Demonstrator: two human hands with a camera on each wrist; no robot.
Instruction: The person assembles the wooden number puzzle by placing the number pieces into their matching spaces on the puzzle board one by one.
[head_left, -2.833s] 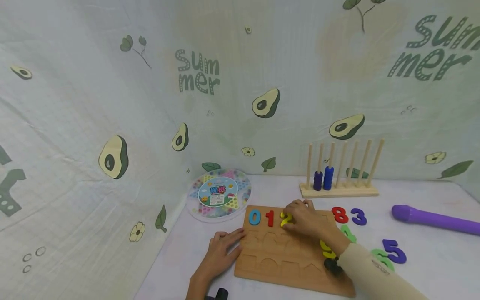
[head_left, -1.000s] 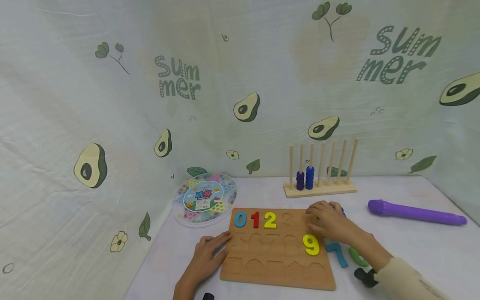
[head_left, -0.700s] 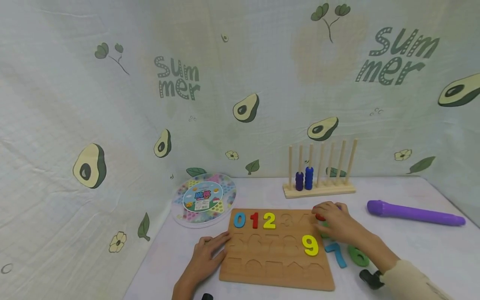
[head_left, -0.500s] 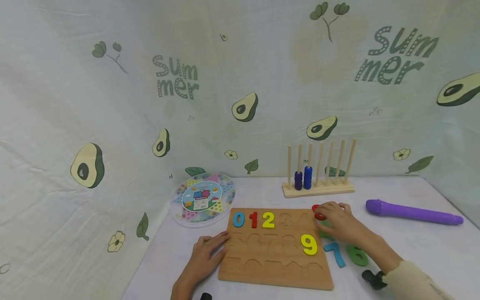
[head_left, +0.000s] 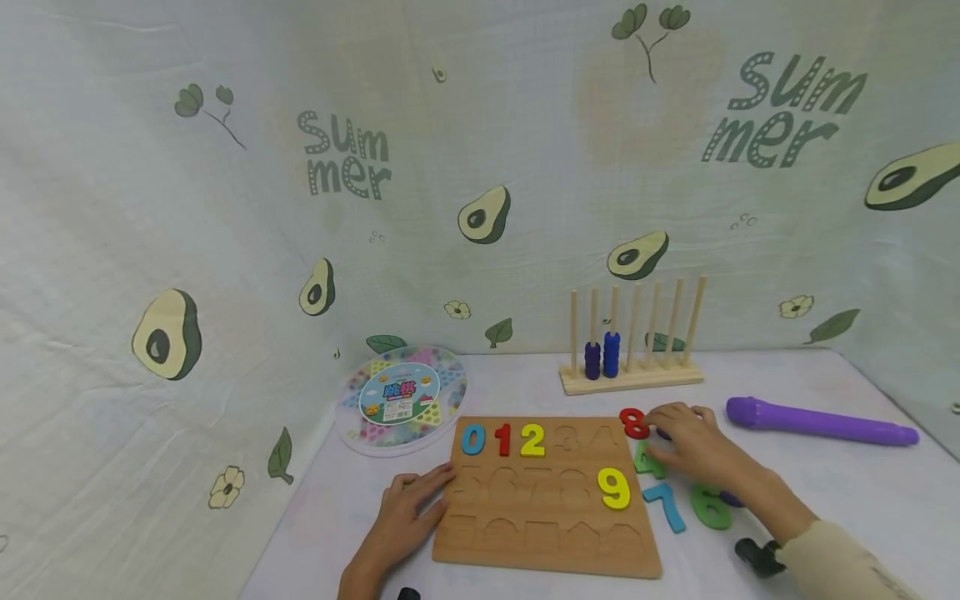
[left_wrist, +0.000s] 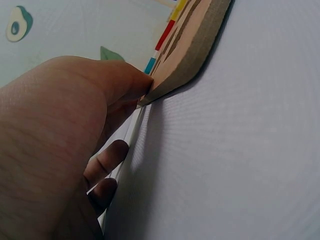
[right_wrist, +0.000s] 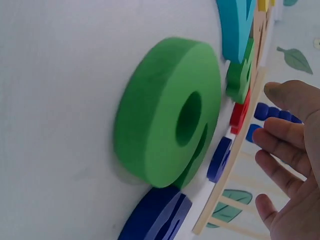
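Note:
My left hand (head_left: 405, 517) rests at the left edge of a wooden number board (head_left: 555, 542); in the left wrist view its thumb and a finger touch the board's corner. Blue 0 (head_left: 473, 439), red 1 (head_left: 503, 440) and yellow 2 (head_left: 533, 441) lie in the board's top row. Yellow 9 (head_left: 614, 489) is at the right of the second row. My right hand (head_left: 693, 446) hovers right of the board with loose, spread fingers, holding nothing. Under its fingers, a dark blue number piece (right_wrist: 219, 159) is mostly hidden in the head view. Red 8 (head_left: 634, 423) and green 4 (head_left: 649, 461) lie beside it.
Light blue 7 (head_left: 665, 507) and green 6 (head_left: 711, 507) lie right of the board, another dark blue piece (right_wrist: 155, 215) against the 6. Behind stand a wooden peg rack (head_left: 632, 380) with blue beads and a round game box (head_left: 401, 402). A purple stick (head_left: 821, 422) lies far right.
My right hand has left the yellow 2 and moved right past the board's edge, lately uncovering the red 8. The head view has shifted, so everything appears further left. My left hand stays at the board.

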